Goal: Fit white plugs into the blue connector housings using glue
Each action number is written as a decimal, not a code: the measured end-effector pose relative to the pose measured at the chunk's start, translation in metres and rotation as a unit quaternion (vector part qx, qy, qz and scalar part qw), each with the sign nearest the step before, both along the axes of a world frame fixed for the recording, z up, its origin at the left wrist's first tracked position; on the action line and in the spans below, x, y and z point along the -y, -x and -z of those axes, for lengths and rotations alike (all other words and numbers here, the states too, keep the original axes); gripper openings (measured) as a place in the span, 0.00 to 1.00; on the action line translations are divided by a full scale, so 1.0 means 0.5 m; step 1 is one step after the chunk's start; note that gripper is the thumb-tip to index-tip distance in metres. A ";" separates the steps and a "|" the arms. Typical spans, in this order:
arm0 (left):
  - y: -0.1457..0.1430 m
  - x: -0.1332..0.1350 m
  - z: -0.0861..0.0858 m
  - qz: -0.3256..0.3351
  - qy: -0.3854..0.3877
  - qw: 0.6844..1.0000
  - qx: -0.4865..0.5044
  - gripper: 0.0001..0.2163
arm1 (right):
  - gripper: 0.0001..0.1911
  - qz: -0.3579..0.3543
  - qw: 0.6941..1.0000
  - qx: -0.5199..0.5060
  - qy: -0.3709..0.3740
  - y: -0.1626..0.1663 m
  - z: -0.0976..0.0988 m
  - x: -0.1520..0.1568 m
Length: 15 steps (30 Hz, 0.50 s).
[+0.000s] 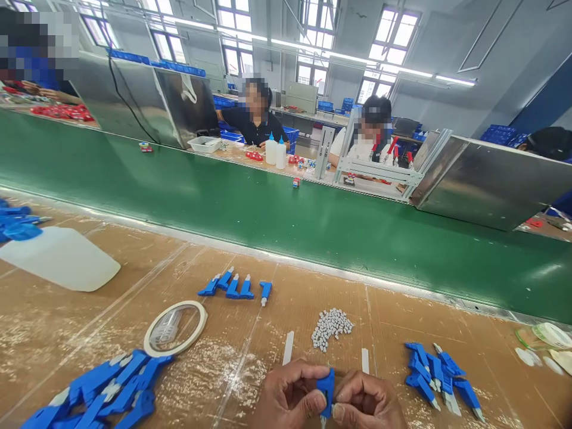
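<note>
At the near edge of the table, my left hand (290,394) pinches a small blue plastic part (328,390) between thumb and fingers. The part stands upright, with a dark slot in its side and a pale tip pointing down. My right hand (370,400) is closed against the part's right edge, thumb and fingers pressed together; whatever lies between these fingertips is hidden. Just beyond both hands is a pile of small grey blocks (330,328). Two pale strips (288,347) lie on the cardboard surface near my fingers.
Blue parts with pale tips lie in a left heap (111,387), a right heap (440,375) and a far row (236,287). A tape roll (201,325) and white bottle (62,259) are leftward. Beyond runs a green conveyor belt (250,205), with people seated across it.
</note>
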<state>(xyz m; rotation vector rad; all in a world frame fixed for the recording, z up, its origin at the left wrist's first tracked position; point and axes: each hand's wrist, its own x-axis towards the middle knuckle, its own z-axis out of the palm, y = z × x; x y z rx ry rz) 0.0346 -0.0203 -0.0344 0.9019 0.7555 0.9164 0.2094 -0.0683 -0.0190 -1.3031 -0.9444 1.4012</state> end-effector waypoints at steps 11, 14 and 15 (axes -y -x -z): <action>0.003 0.000 -0.003 0.023 0.011 1.000 -0.003 0.19 | 0.20 -0.020 1.000 -0.006 0.023 -0.002 0.000 -0.007; 0.000 0.003 0.000 0.028 0.013 1.000 0.003 0.20 | 0.22 -0.019 1.000 -0.010 0.019 0.006 -0.005 -0.009; -0.003 0.004 0.000 0.030 0.012 0.999 0.007 0.20 | 0.23 -0.019 1.000 -0.014 0.014 0.009 -0.006 -0.010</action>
